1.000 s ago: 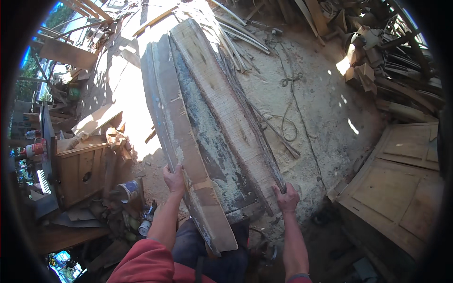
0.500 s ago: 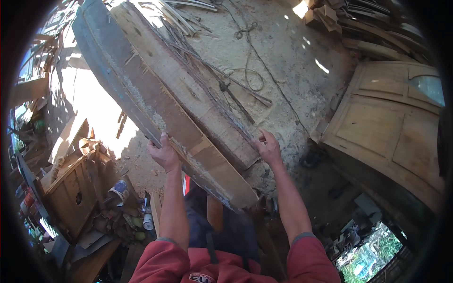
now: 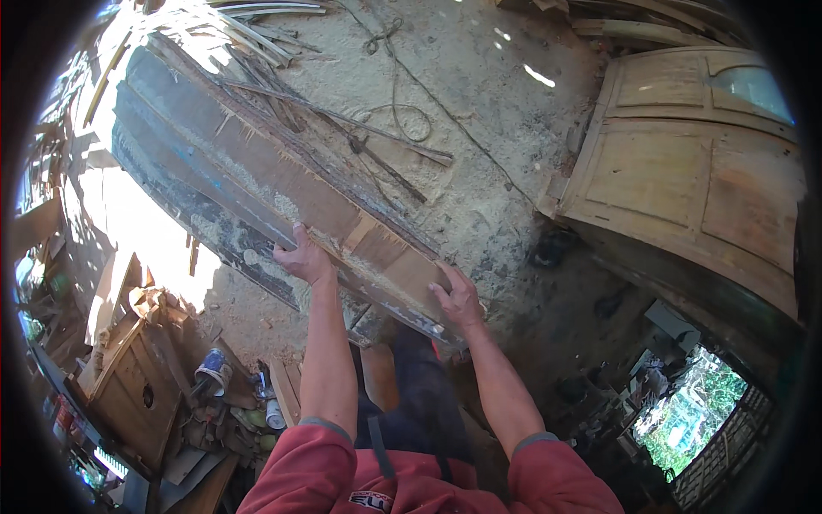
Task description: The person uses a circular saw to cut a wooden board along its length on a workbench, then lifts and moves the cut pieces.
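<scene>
Messy outdoor workshop from where I'm watching: dirt ground [image 3: 497, 111] covered in sawdust, with a loose cord [image 3: 402, 120] snaking over it and thin sticks and offcuts scattered around. Off to the right there's a big panelled wooden door [image 3: 685, 171] lying flat, probably parked there out of the way. Lower left is a small wooden cabinet [image 3: 128, 377] with cans and bottles [image 3: 214, 370] piled beside it.

The main thing is the bundle of long weathered planks [image 3: 257, 180], grey and brown and dusted with sawdust. It runs diagonally from the upper left down to the person's waist, and the far end looks lower, near the ground, though I can't tell if it's touching.

The hands are well apart, one on each long edge of the near end. The left hand [image 3: 301, 257] curls its fingers over the left edge. The right hand [image 3: 458, 300] lies flatter on the top face, fingers over the right edge near the corner. That wide grip makes sense to me: the load is long and heavy, so holding both edges stops it twisting or the boards sliding off each other.
</scene>
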`<move>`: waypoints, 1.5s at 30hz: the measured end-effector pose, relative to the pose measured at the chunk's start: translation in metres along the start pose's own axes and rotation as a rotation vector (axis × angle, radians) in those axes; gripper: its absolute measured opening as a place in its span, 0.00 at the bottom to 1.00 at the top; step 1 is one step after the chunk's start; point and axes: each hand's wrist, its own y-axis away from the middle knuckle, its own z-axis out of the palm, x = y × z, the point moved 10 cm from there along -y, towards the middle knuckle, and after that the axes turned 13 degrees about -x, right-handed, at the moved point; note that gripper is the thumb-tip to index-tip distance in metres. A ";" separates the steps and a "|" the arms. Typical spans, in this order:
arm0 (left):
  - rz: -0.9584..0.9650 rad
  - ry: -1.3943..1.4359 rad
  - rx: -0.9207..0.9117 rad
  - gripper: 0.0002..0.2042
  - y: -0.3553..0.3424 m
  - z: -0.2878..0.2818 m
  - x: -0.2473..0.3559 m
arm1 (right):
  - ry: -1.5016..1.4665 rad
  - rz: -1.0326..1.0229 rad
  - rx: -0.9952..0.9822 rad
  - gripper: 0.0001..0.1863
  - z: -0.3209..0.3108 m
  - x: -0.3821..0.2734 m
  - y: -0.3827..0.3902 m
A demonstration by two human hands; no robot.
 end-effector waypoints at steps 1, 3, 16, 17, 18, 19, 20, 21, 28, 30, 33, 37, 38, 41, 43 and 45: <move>0.004 0.024 -0.013 0.30 -0.005 -0.003 0.002 | -0.016 -0.008 0.004 0.25 0.004 0.002 -0.003; -0.065 -0.015 -0.008 0.31 0.003 0.000 -0.006 | -0.044 -0.029 0.006 0.25 0.005 0.005 -0.004; 0.004 0.015 0.063 0.29 0.005 -0.009 -0.001 | -0.111 -0.037 0.003 0.28 0.010 0.009 -0.005; 0.002 0.013 0.061 0.29 0.004 -0.009 0.000 | -0.124 -0.029 0.009 0.28 0.011 0.011 -0.006; 0.001 0.010 0.059 0.29 0.004 -0.008 0.000 | -0.138 -0.021 0.015 0.28 0.012 0.014 -0.007; 0.001 -0.001 0.056 0.29 0.005 -0.007 0.003 | -0.145 -0.019 0.030 0.27 0.011 0.013 -0.005; 0.001 -0.014 0.054 0.29 0.006 -0.006 0.006 | -0.153 -0.017 0.045 0.27 0.011 0.012 -0.004; 0.002 -0.026 0.052 0.29 0.006 -0.007 0.009 | -0.161 -0.016 0.059 0.26 0.010 0.010 -0.003; -0.045 -0.139 0.019 0.30 0.005 -0.004 0.024 | -0.192 0.009 0.042 0.24 0.014 0.018 -0.003; -0.051 -0.185 0.015 0.30 0.007 -0.004 0.026 | -0.194 0.002 0.040 0.24 0.014 0.019 -0.002; 0.010 -0.126 0.030 0.30 0.002 -0.007 0.023 | -0.206 -0.001 0.034 0.24 0.016 0.016 -0.006; 0.013 -0.072 0.000 0.29 0.005 -0.004 0.026 | -0.226 -0.013 0.038 0.23 0.018 0.023 -0.002; 0.011 -0.082 -0.004 0.29 0.006 -0.003 0.028 | -0.216 -0.020 0.040 0.23 0.018 0.023 -0.002; 0.016 -0.111 0.001 0.29 0.002 -0.006 0.025 | -0.214 -0.025 0.041 0.22 0.018 0.018 -0.003; 0.023 -0.121 0.006 0.30 0.000 -0.007 0.021 | -0.224 -0.020 0.038 0.22 0.019 0.016 -0.004; 0.031 -0.122 0.011 0.30 -0.001 -0.007 0.019 | -0.237 -0.013 0.033 0.22 0.020 0.017 -0.004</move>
